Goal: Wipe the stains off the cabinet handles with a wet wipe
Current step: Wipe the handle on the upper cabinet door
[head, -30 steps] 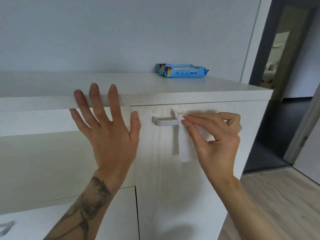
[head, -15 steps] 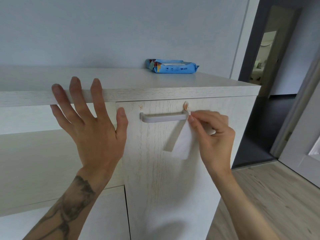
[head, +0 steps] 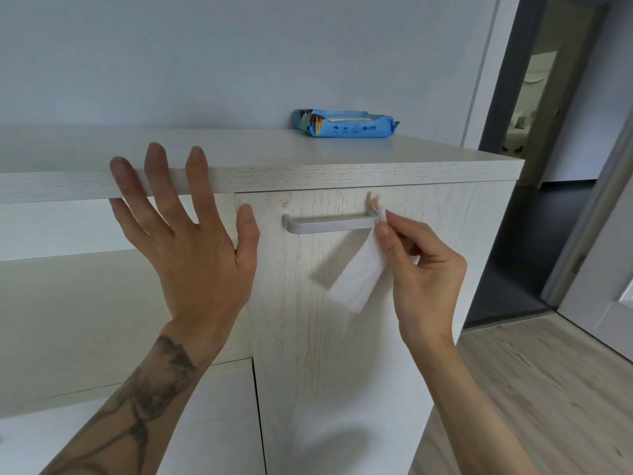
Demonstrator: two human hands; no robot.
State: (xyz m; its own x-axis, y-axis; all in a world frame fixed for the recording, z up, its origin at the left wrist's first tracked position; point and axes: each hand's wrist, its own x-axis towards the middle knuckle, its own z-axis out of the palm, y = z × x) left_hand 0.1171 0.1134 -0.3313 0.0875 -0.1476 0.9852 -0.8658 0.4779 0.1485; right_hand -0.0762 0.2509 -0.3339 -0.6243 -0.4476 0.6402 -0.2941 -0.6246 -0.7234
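The wet wipe [head: 356,282] is a white folded strip. Its top corner is pressed on the right end of the brushed-metal handle [head: 329,225] and the rest dangles at a slant against the cabinet door [head: 335,371]. The right hand [head: 424,272] pinches it up top between thumb and fingertips. There's an orange smudge [head: 373,201] just above that end of the handle and a tinier orange speck [head: 284,201] by the left mount. The left hand [head: 198,255] is splayed wide over the cabinet's front edge, can't tell if it's touching. A blue wipes pack [head: 346,124] sits at the back of the cabinet top [head: 239,149].

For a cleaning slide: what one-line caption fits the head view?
Right hand pinches a wet wipe against the right end of the cabinet handle; left hand is spread open beside it.
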